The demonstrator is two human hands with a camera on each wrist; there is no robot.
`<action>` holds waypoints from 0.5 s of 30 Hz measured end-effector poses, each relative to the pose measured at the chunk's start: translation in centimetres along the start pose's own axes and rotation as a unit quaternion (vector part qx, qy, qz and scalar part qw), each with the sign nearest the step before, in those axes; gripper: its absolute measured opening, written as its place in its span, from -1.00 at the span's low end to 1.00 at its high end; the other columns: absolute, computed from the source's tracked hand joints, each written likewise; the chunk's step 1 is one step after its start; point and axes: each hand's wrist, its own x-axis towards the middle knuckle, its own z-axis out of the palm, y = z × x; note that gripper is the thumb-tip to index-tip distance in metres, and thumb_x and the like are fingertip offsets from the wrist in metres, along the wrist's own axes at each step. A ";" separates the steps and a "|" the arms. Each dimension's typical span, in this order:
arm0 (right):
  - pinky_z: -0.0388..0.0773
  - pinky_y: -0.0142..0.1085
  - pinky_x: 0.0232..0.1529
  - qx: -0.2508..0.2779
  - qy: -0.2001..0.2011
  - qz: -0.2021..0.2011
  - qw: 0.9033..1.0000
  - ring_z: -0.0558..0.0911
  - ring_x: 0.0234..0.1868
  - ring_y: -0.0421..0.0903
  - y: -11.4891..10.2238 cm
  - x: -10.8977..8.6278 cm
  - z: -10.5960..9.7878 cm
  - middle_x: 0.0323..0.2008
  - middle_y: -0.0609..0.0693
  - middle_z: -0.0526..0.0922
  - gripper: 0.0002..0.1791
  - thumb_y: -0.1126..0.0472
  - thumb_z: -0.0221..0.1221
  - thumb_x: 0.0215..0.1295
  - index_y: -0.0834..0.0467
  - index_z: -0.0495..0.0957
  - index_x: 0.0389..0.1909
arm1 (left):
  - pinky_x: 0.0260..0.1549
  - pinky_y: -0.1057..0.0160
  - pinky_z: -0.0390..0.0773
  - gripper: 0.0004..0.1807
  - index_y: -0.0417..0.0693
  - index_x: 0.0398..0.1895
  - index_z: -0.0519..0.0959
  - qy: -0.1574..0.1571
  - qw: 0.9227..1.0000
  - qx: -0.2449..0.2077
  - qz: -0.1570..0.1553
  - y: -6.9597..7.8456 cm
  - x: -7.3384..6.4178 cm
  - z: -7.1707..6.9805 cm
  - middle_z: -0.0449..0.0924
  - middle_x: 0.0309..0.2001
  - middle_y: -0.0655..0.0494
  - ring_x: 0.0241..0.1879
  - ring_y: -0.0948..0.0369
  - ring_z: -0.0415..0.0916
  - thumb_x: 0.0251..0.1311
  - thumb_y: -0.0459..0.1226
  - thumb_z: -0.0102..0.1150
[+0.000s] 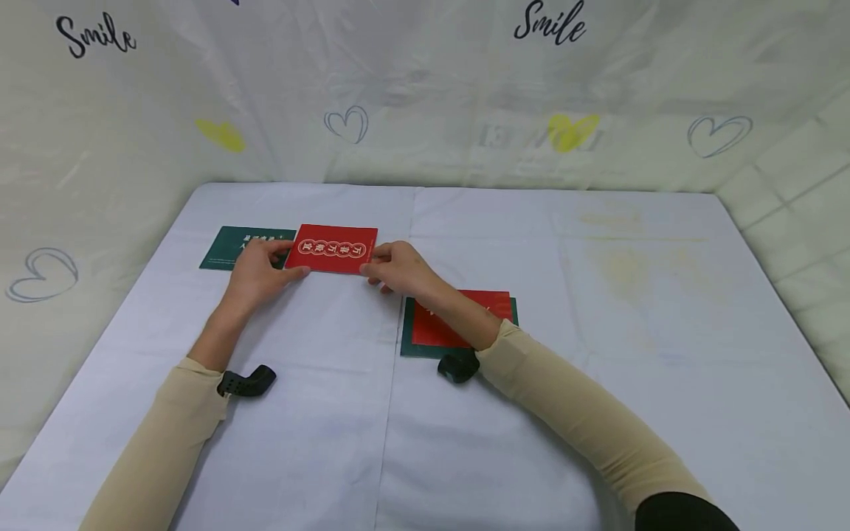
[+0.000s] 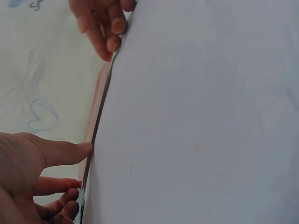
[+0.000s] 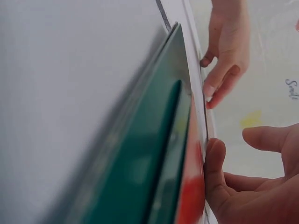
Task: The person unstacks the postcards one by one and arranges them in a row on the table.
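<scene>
A red card (image 1: 332,249) with white lettering in linked rings lies near the far left of the white table, overlapping the right end of a dark green card (image 1: 222,251). My left hand (image 1: 262,269) holds its left side, thumb along the near edge and fingers over the green card; the left wrist view shows this thumb (image 2: 70,154) at the edge. At the opposite side, my right hand (image 1: 401,267) grips the near right corner between thumb and fingers. Under my right forearm rests another red card (image 1: 494,302) on a green one (image 1: 408,339), partly covered by the arm.
A white cloth with creases covers the table (image 1: 319,442). Behind it hangs a pale sheet (image 1: 451,81) printed with hearts and lettering. Dark wrist straps (image 1: 247,381) stick out at both cuffs, the right one close over the near edge of the stacked cards.
</scene>
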 end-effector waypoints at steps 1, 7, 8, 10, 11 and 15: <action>0.60 -0.42 -0.22 -0.002 0.000 0.001 1.000 0.72 -0.21 -0.09 0.0 0.0 0.0 0.00 0.05 0.76 -0.32 0.03 0.24 0.48 0.18 0.34 0.53 | 0.12 -0.23 0.64 -0.25 -0.29 0.48 0.37 0.001 1.000 0.002 0.000 0.0 0.0 0.0 0.36 0.31 -0.39 0.30 -0.24 0.34 0.32 -0.15 0.36; 0.60 -0.42 -0.26 -0.014 0.000 -0.001 1.000 0.70 -0.27 -0.08 0.0 0.3 0.0 -0.07 0.05 0.78 -0.33 0.03 0.25 0.47 0.17 0.37 0.51 | 0.09 -0.22 0.65 -0.25 -0.31 0.48 0.38 0.003 1.000 0.011 0.001 -0.2 0.0 0.0 0.38 0.27 -0.39 0.28 -0.23 0.35 0.31 -0.15 0.37; 0.60 -0.42 -0.27 -0.016 0.001 -0.002 1.000 0.70 -0.27 -0.08 0.0 0.3 0.0 -0.09 0.05 0.78 -0.33 0.03 0.25 0.47 0.17 0.38 0.51 | 0.09 -0.22 0.66 -0.25 -0.31 0.47 0.38 0.003 1.000 0.013 0.003 -0.2 0.0 0.0 0.38 0.27 -0.39 0.27 -0.23 0.35 0.31 -0.15 0.37; 0.60 -0.42 -0.27 -0.021 0.001 -0.002 1.000 0.70 -0.28 -0.08 0.0 0.4 0.0 -0.10 0.04 0.79 -0.33 0.02 0.25 0.46 0.17 0.38 0.50 | 0.09 -0.22 0.66 -0.26 -0.31 0.48 0.38 0.002 1.000 0.017 0.005 -0.1 0.0 0.0 0.39 0.27 -0.39 0.27 -0.23 0.35 0.32 -0.15 0.37; 0.60 -0.42 -0.28 -0.023 0.001 -0.001 1.000 0.70 -0.29 -0.08 0.1 0.4 0.0 -0.10 0.04 0.79 -0.33 0.02 0.25 0.46 0.17 0.38 0.50 | 0.08 -0.21 0.66 -0.25 -0.31 0.48 0.38 0.001 1.000 0.019 0.006 -0.1 0.0 0.0 0.39 0.27 -0.39 0.27 -0.23 0.36 0.32 -0.15 0.36; 0.60 -0.42 -0.29 -0.028 0.004 0.001 1.000 0.70 -0.31 -0.08 0.1 0.4 -0.1 -0.10 0.05 0.79 -0.34 0.02 0.25 0.46 0.17 0.39 0.50 | 0.08 -0.22 0.66 -0.24 -0.31 0.48 0.37 -0.003 1.000 0.027 0.007 0.0 0.1 0.0 0.39 0.27 -0.40 0.26 -0.23 0.36 0.32 -0.14 0.36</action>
